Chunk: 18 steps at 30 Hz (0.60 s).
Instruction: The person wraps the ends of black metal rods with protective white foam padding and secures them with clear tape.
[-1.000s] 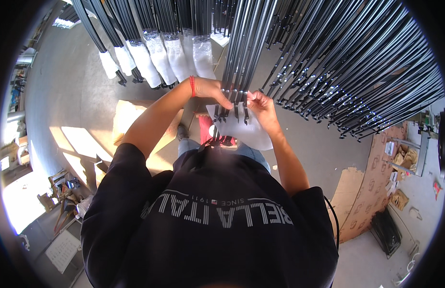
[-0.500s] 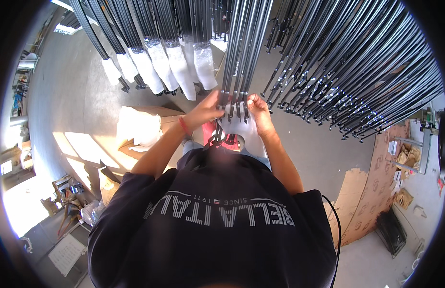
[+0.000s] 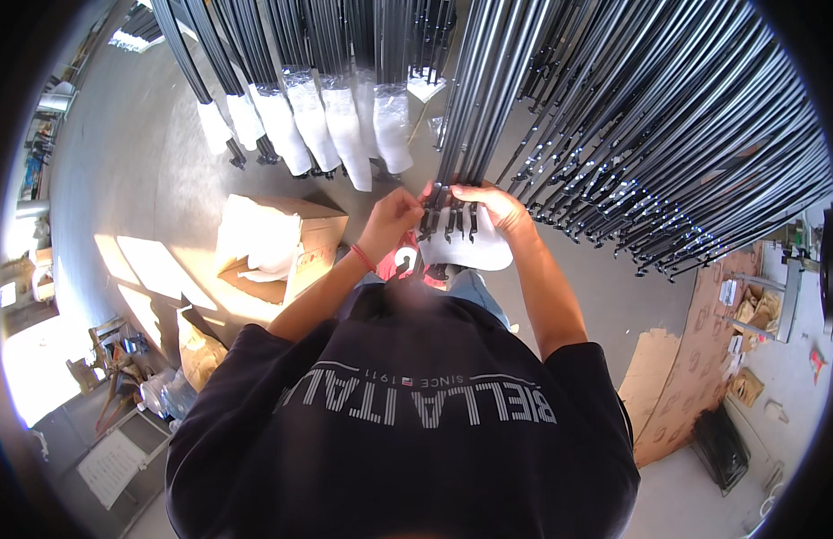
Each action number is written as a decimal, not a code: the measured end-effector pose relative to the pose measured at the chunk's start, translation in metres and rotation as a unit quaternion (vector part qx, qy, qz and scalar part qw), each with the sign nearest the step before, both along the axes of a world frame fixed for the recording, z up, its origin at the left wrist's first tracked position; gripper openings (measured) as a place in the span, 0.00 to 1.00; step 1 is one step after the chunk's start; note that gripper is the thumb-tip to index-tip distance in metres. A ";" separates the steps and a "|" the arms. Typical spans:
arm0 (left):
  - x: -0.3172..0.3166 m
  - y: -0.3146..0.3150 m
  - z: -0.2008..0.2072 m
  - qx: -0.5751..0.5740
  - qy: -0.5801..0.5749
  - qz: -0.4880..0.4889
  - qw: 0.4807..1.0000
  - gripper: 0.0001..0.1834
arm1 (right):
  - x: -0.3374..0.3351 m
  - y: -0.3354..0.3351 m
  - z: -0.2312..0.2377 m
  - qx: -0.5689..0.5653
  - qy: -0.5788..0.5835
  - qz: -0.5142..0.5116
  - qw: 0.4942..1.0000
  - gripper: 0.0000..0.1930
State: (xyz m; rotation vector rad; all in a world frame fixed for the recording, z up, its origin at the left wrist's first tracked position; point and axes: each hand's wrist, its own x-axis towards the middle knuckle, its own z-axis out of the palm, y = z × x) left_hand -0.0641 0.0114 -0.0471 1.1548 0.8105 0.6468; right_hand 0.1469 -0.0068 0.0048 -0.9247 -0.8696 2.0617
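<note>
A bundle of long black metal rods with small hooked ends hangs down in front of me. Behind its lower ends lies a white foam sheet. My right hand grips the bundle and the sheet from the right, its thumb across the front of the rods and its other fingers mostly hidden behind. At the left edge of the bundle is my left hand, fingers curled and pressed together. What is between those fingertips, if anything, I cannot make out.
Left of the bundle hang several rod bundles with white-wrapped ends. Many unwrapped black rods hang at right. An open cardboard box with white material stands on the floor at left; cardboard sheeting is at lower right.
My right hand has moved from the sheet's right side onto the rods. My left hand has drawn back to the bundle's left edge, fingers now curled. The sheet's lower edge has swung right.
</note>
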 end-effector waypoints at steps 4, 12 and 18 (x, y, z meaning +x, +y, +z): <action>0.001 -0.002 0.002 0.080 0.079 0.041 0.993 0.05 | -0.002 0.007 -0.017 -0.010 0.017 -0.006 1.000 0.23; 0.014 -0.001 0.033 0.240 0.224 0.119 0.937 0.05 | 0.002 0.011 -0.032 -0.021 0.054 0.029 0.998 0.24; 0.012 0.007 0.045 0.307 0.215 0.107 0.921 0.05 | 0.003 0.011 -0.013 0.012 0.043 0.048 0.998 0.24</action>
